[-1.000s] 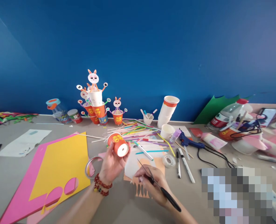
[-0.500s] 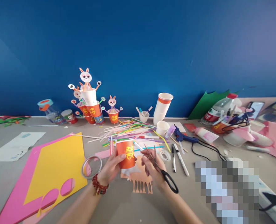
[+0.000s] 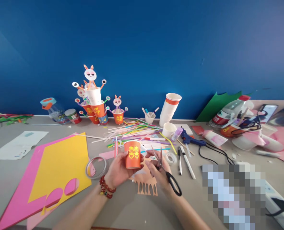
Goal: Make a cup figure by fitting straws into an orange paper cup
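While the left hand (image 3: 121, 171) wrapped around a red paper cup (image 3: 132, 155), roughly upright, the right hand (image 3: 161, 171) curled about scissors (image 3: 169, 176), blades apart. Peach paper (image 3: 144, 183) lay below and between them, a silver ring (image 3: 87, 167) left of the left hand; colourful strips (image 3: 132, 130) crowded the desk (image 3: 132, 210) beyond both.

Strands of dark red beads (image 3: 107, 188) are circling the left hand's (image 3: 119, 172) wrist — a yellowish bead is showing among them — and both forearms (image 3: 84, 204) are emerging sleeveless.
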Available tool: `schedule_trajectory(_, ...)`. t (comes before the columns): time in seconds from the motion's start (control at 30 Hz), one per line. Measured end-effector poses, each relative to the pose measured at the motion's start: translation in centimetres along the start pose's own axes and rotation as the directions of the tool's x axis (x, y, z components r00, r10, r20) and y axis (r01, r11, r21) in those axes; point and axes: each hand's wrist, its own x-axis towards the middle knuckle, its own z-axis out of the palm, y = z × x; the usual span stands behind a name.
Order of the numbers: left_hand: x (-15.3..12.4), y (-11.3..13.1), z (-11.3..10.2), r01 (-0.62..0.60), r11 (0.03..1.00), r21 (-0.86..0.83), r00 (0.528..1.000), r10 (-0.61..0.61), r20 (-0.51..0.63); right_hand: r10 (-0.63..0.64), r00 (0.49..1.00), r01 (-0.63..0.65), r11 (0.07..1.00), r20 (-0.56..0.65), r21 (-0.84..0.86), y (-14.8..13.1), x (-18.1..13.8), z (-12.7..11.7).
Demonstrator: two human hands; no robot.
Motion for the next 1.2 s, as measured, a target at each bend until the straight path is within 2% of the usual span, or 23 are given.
schedule_trajectory(0.13,0.2,-0.7,-0.9,0.004,0.996,0.084,0.993,-0.014,0.118,-0.086,0.995,0.083,0.995,-0.054,-0.049,-0.8,0.0,-0.5)
schedule_trajectory(0.23,0.0,-1.4,-1.0,0.016,0.986,0.165,0.983,-0.045,0.175,-0.131,0.991,0.131,0.988,0.009,-0.078,-1.3,-0.2,-0.9)
schedule_trajectory(0.37,-0.3,-2.0,-0.5,-0.016,0.957,0.290,0.980,-0.043,0.195,-0.022,0.992,0.021,1.000,0.128,0.008,-1.4,-0.3,-1.0)
schedule_trajectory(0.47,-0.5,-1.6,0.0,-0.160,0.890,0.428,0.974,0.072,0.215,-0.019,0.989,0.007,0.996,0.143,0.084,-1.5,-0.1,-1.1)
schedule_trajectory(0.53,-0.6,-0.8,0.4,-0.333,0.763,0.554,0.940,0.220,0.261,-0.031,0.983,0.010,0.993,0.180,0.114,-1.6,0.2,-1.2)
schedule_trajectory(0.6,-1.0,0.1,1.0,-0.469,0.555,0.687,0.882,0.340,0.328,-0.032,0.971,0.001,0.992,0.236,0.130,-1.7,0.3,-1.4)
schedule_trajectory(0.67,-1.5,0.9,1.7,-0.486,0.337,0.806,0.862,0.333,0.381,-0.043,0.957,0.007,0.992,0.286,0.126,-1.5,0.3,-1.5)
schedule_trajectory(0.7,-1.8,1.2,2.0,-0.465,0.242,0.851,0.872,0.292,0.393,-0.048,0.953,0.016,0.994,0.299,0.109,-1.4,0.2,-1.4)
schedule_trajectory(0.8,-2.6,1.5,3.0,-0.359,0.065,0.931,0.914,0.228,0.336,-0.050,0.971,0.043,0.999,0.233,0.033,-1.2,-0.1,-1.2)
schedule_trajectory(0.87,-2.8,1.4,3.4,-0.322,-0.038,0.946,0.904,0.282,0.320,-0.077,0.989,0.081,0.996,0.125,-0.027,-1.2,-0.2,-1.1)
schedule_trajectory(0.93,-2.7,1.5,3.5,-0.317,-0.127,0.940,0.873,0.350,0.341,-0.137,0.990,0.139,0.987,0.025,-0.086,-1.4,-0.3,-0.9)
schedule_trajectory(1.0,-2.4,1.7,3.5,-0.326,-0.187,0.927,0.850,0.371,0.374,-0.188,0.982,0.184,0.976,-0.023,-0.120,-1.7,-0.5,-0.8)
schedule_trajectory(1.07,-2.1,1.9,3.4,-0.345,-0.224,0.911,0.844,0.351,0.406,-0.197,0.980,0.195,0.972,-0.006,-0.130,-1.9,-0.8,-0.6)
schedule_trajectory(1.2,-1.7,2.2,2.9,-0.368,-0.273,0.889,0.822,0.353,0.448,-0.192,0.972,0.216,0.957,0.133,-0.195,-2.1,-1.4,-0.2)
